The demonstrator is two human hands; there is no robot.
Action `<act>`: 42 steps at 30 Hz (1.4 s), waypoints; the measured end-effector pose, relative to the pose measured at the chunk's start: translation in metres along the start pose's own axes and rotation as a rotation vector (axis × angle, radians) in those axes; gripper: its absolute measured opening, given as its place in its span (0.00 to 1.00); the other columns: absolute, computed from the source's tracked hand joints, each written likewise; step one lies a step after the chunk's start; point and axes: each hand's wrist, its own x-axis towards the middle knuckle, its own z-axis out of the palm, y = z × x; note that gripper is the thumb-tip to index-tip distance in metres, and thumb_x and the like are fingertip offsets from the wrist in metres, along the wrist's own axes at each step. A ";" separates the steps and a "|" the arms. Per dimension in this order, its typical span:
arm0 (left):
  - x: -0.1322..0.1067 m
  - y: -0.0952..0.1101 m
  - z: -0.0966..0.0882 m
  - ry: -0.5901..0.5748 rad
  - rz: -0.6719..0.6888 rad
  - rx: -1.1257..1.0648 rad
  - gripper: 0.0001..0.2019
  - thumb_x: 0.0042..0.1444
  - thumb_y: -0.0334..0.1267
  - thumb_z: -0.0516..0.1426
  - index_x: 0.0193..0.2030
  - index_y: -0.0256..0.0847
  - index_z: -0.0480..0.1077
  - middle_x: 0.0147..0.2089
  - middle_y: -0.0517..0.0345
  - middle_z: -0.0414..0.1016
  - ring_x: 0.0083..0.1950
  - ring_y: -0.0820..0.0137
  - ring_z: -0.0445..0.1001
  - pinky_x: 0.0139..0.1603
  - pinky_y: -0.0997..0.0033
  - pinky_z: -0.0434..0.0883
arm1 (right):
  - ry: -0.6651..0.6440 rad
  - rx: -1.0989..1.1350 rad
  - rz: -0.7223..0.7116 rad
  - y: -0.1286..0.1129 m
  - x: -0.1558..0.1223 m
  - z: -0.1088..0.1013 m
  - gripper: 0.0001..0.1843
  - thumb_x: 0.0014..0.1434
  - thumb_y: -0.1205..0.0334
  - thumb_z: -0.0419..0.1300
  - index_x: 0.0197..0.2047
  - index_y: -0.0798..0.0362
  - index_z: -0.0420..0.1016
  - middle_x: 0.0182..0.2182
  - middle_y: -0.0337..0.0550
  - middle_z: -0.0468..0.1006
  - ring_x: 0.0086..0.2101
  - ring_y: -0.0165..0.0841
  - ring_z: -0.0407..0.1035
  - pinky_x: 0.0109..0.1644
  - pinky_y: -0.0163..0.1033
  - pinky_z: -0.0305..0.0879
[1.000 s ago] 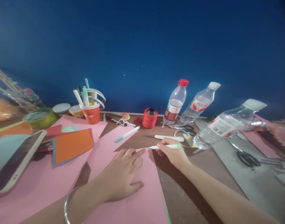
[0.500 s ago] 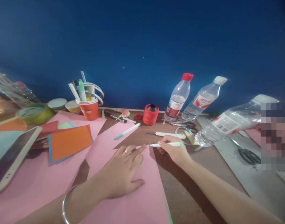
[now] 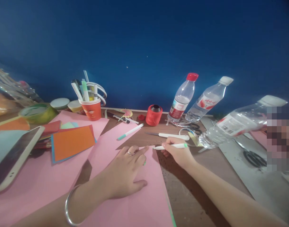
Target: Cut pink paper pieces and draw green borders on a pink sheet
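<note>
Fingers [image 3: 170, 141] of the right hand [image 3: 181, 156] were pinched around a white marker [image 3: 179, 146] near its tip, likely for fine control at the far right corner of the pink paper [image 3: 155, 186]. The left hand [image 3: 125, 173] lay flat, fingers loosely spread and grasping nothing, presumably to steady that sheet. Farther out, a red spool [image 3: 154, 116] and a red-capped bottle [image 3: 181, 101] stood along the far side of the counter [image 3: 182, 198], seemingly so as not to crowd the hands.

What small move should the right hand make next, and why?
Perhaps the bare right hand should lightly press the slim white marker with a green end against the large pink paper sheet: the marker's tip is at the sheet's far right corner, and the bare left hand rests on the sheet, likely steadying it. Contact is hard to confirm.
</note>
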 end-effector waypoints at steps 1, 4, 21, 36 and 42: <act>0.000 0.000 0.000 0.000 -0.001 0.000 0.14 0.52 0.47 0.56 0.41 0.41 0.67 0.67 0.56 0.53 0.57 0.51 0.58 0.52 0.51 0.58 | -0.001 -0.004 0.000 0.000 0.000 0.000 0.11 0.47 0.60 0.58 0.17 0.51 0.65 0.15 0.36 0.75 0.18 0.31 0.69 0.23 0.35 0.64; 0.000 0.001 -0.001 -0.010 -0.002 0.005 0.15 0.52 0.47 0.56 0.42 0.40 0.67 0.67 0.56 0.53 0.57 0.51 0.58 0.51 0.51 0.58 | 0.006 -0.015 -0.003 0.000 -0.001 0.000 0.11 0.47 0.61 0.58 0.17 0.51 0.64 0.14 0.35 0.74 0.18 0.30 0.68 0.22 0.34 0.63; 0.000 -0.001 0.002 -0.020 -0.007 -0.004 0.15 0.52 0.46 0.56 0.43 0.41 0.66 0.68 0.55 0.52 0.58 0.51 0.58 0.53 0.50 0.57 | -0.003 -0.057 -0.037 0.003 -0.001 -0.001 0.11 0.48 0.62 0.57 0.16 0.51 0.64 0.14 0.35 0.73 0.17 0.29 0.67 0.22 0.33 0.61; 0.000 0.000 0.000 -0.023 -0.012 -0.006 0.14 0.52 0.46 0.56 0.42 0.41 0.66 0.67 0.55 0.53 0.58 0.50 0.58 0.53 0.50 0.57 | -0.015 -0.084 -0.063 0.002 -0.001 -0.002 0.13 0.48 0.63 0.57 0.14 0.51 0.64 0.12 0.35 0.72 0.17 0.30 0.65 0.22 0.33 0.59; 0.000 0.000 0.002 -0.008 -0.002 -0.006 0.14 0.52 0.47 0.55 0.42 0.42 0.66 0.67 0.55 0.53 0.58 0.50 0.57 0.53 0.50 0.57 | -0.020 -0.068 -0.060 0.004 -0.002 -0.003 0.13 0.47 0.62 0.57 0.14 0.51 0.64 0.12 0.36 0.71 0.17 0.30 0.65 0.22 0.33 0.58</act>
